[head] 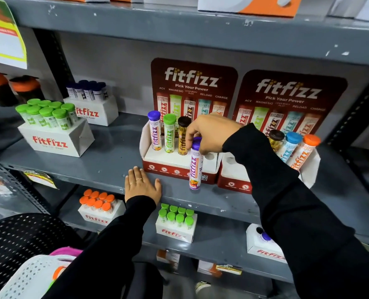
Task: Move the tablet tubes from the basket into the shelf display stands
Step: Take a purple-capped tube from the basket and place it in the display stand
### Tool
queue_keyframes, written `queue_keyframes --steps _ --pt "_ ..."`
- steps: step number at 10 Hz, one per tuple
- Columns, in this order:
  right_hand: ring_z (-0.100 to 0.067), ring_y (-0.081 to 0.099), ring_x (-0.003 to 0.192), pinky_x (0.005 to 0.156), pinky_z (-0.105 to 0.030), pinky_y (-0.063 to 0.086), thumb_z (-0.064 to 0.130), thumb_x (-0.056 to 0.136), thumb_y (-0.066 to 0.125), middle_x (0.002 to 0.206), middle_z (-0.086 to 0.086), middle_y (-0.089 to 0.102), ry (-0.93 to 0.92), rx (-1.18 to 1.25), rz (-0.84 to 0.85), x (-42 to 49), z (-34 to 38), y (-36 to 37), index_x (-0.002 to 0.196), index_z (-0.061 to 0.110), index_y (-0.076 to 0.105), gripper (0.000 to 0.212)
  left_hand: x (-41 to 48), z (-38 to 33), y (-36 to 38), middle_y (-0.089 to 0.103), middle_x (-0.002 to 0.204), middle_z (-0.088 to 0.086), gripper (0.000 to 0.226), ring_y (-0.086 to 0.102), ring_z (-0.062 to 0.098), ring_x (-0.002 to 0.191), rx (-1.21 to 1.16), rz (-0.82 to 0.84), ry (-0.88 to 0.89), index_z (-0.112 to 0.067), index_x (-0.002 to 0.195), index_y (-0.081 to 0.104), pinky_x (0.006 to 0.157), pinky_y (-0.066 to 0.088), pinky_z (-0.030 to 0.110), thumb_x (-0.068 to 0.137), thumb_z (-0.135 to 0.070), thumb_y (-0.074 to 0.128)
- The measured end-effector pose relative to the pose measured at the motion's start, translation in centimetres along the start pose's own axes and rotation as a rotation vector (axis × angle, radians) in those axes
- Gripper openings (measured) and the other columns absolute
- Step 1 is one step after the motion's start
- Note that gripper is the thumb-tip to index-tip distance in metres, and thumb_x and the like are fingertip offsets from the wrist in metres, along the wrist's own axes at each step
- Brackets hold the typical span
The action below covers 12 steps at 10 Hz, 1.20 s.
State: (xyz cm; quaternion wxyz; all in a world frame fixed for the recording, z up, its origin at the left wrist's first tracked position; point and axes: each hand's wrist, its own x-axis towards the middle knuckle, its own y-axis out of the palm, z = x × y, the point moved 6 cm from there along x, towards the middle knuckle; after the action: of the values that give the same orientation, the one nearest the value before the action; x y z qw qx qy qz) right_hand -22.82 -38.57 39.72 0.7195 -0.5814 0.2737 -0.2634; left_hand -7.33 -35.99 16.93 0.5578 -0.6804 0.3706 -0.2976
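My right hand (211, 134) grips the purple cap of a white tablet tube (195, 167), holding it upright in front of the left red display stand (177, 167). That stand holds three tubes in its back row: purple-capped (155, 131), green-capped (169, 134) and dark-capped (182, 139). The right display stand (233, 180) carries dark-, blue- and orange-capped tubes (295, 147). My left hand (141, 184) lies flat and open on the shelf edge, left of the stand. The white basket (28, 275) sits at the bottom left, with an orange cap showing inside.
White boxes of green-capped tubes (49, 117) and dark-capped tubes (88, 91) stand at the shelf's left. The lower shelf holds boxes of orange-capped (99, 203) and green-capped tubes (176, 216). A black perforated basket (17, 238) is at the lower left.
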Motion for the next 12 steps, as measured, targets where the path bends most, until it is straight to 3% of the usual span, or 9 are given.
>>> queue_keyframes --steps 2,3,4,5,7,8,9,10,12 --pt "-0.019 0.059 0.101 0.086 -0.034 0.053 -0.003 0.083 0.065 0.114 -0.004 0.068 0.045 -0.015 -0.015 -0.5 -1.9 -0.5 0.101 0.015 0.072 0.027 0.0 -0.1 0.0 0.007 0.157 0.015 0.069 0.004 0.029 0.144 0.028 0.018 -0.007 -0.001 0.146 0.009 0.119 0.002 0.039 0.095 -0.047 0.019" --pt "-0.019 0.06 0.1 0.08 -0.031 0.049 0.008 0.081 0.072 0.104 -0.002 0.067 0.066 0.022 -0.008 -1.0 -2.9 -0.9 0.099 0.012 0.072 0.019 -0.1 -0.1 0.0 0.007 0.157 0.015 0.069 0.004 0.028 0.144 0.038 0.019 -0.008 -0.001 0.146 0.009 0.119 0.003 0.039 0.095 -0.046 0.018" --pt "-0.018 0.055 0.104 0.084 -0.03 0.044 0.014 0.081 0.073 0.103 -0.001 0.065 0.083 0.028 -0.084 -1.3 -4.2 -1.7 0.098 0.014 0.072 0.017 -0.1 -0.1 0.0 0.007 0.157 0.015 0.069 0.004 0.028 0.144 0.042 0.026 -0.012 -0.001 0.146 0.008 0.119 0.003 0.039 0.095 -0.046 0.018" --pt "-0.021 0.059 0.109 0.09 -0.031 0.047 0.013 0.078 0.076 0.113 -0.005 0.067 0.146 0.083 -0.173 -1.7 -5.9 -2.6 0.109 0.015 0.068 0.032 -0.1 -0.1 -0.1 0.007 0.157 0.015 0.068 0.004 0.028 0.144 0.04 0.024 -0.013 -0.001 0.146 0.009 0.119 0.002 0.039 0.095 -0.046 0.019" --pt "-0.014 0.059 0.099 0.082 -0.02 0.04 0.015 0.083 0.071 0.119 -0.006 0.069 0.263 0.182 -0.37 -3.2 -8.5 -5.1 0.114 0.013 0.07 0.031 0.0 -0.1 -0.1 0.007 0.157 0.015 0.068 0.005 0.028 0.144 0.041 0.02 -0.018 -0.002 0.146 0.009 0.119 0.004 0.039 0.095 -0.047 0.018" --pt "-0.02 0.056 0.12 0.098 -0.025 0.042 0.014 0.089 0.065 0.131 -0.007 0.063 0.35 0.18 -0.432 -3.7 -9.5 -5.7 0.122 0.011 0.064 0.034 -0.1 -0.2 -0.1 0.007 0.157 0.014 0.068 0.005 0.028 0.144 0.042 0.02 -0.016 -0.002 0.146 0.009 0.119 0.004 0.039 0.095 -0.047 0.018" --pt "-0.025 0.051 0.126 0.107 -0.031 0.039 0.013 0.091 0.062 0.134 -0.01 0.059 0.421 0.155 -0.428 -3.2 -10.3 -5.0 0.125 0.009 0.062 0.034 0.0 -0.1 0.0 0.008 0.157 0.015 0.068 0.006 0.028 0.144 0.037 0.01 -0.016 -0.002 0.146 0.01 0.119 0.004 0.039 0.095 -0.047 0.02" --pt "-0.031 0.045 0.129 0.11 -0.035 0.037 0.009 0.091 0.062 0.136 -0.016 0.054 0.495 0.209 -0.414 -2.9 -11.1 -3.3 0.127 0.008 0.06 0.036 0.0 -0.1 0.0 0.011 0.156 0.015 0.068 0.008 0.029 0.144 0.021 -0.008 -0.015 -0.001 0.145 0.013 0.119 0.005 0.04 0.095 -0.045 0.024" --pt "-0.033 0.041 0.13 0.11 -0.038 0.036 0.004 0.094 0.057 0.135 -0.018 0.054 0.474 0.249 -0.416 -2.6 -11.5 -1.7 0.128 0.005 0.059 0.035 0.1 0.0 0.0 0.012 0.156 0.015 0.068 0.008 0.029 0.144 0.015 -0.018 -0.017 -0.001 0.145 0.013 0.119 0.006 0.039 0.095 -0.045 0.024"
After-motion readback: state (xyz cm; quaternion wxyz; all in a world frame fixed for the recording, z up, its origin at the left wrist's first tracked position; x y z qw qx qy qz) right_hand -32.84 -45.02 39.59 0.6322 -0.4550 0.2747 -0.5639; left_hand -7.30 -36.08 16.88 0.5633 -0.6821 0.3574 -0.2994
